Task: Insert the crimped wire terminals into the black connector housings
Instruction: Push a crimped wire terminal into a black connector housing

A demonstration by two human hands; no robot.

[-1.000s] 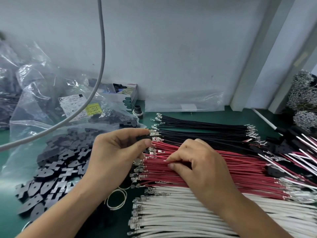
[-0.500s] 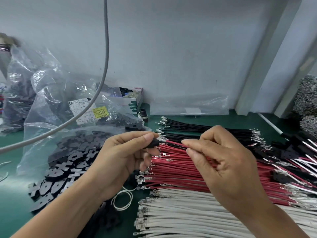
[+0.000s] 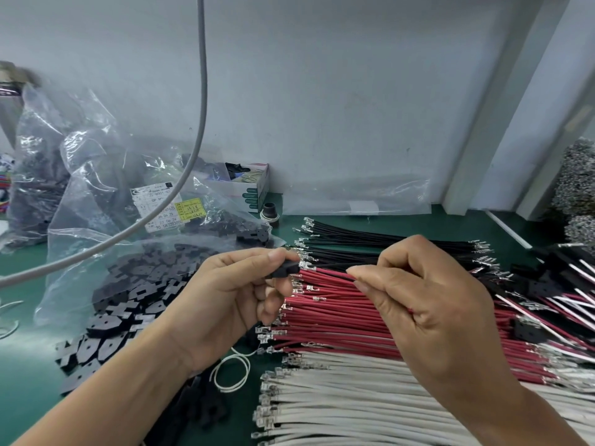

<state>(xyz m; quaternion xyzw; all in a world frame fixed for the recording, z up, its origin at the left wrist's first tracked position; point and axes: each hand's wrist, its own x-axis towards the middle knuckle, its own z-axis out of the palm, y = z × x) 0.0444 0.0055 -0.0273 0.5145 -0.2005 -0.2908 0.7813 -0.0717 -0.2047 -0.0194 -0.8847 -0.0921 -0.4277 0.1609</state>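
Two hands up: left hand (image 3: 225,304), right hand (image 3: 428,304). One black connector housing (image 3: 285,269) held. Three wire bundles: black wires (image 3: 370,241), red wires (image 3: 338,317), white wires (image 3: 338,397), way too many to count. Loose housings (image 3: 128,304), dozens. One small box (image 3: 254,188).

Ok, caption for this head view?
Left hand holds black housing; right hand feeds in a red wire.

Single head-worn view; looks forward and down over a green bench (image 3: 450,225) toward a pale wall (image 3: 322,91); close, both hands in near foreground; wide-angle, edges bowed; no second view to overlap.
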